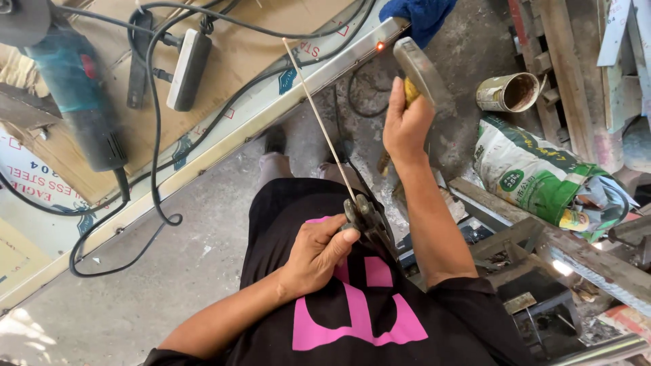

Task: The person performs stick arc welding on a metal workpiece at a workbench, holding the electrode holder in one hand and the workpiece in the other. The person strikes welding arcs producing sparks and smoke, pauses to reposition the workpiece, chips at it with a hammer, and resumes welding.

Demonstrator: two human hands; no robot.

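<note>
My left hand (317,252) grips a dark electrode holder (366,220) in front of my black shirt with its pink print. A thin welding rod (319,115) runs from the holder up and left toward the long steel frame bar (271,108). A small red glowing spot (380,46) shows on the bar near its far end. My right hand (407,122) is raised above the floor and holds a hammer (417,68) by its yellow grip, the metal head close to the glowing spot.
A teal angle grinder (74,88), a white power strip (188,68) and black cables (156,169) lie on cardboard at the left. A blue cloth (420,17), a rusty tin can (508,91), a green and white sack (542,176) and scrap metal (529,251) sit to the right.
</note>
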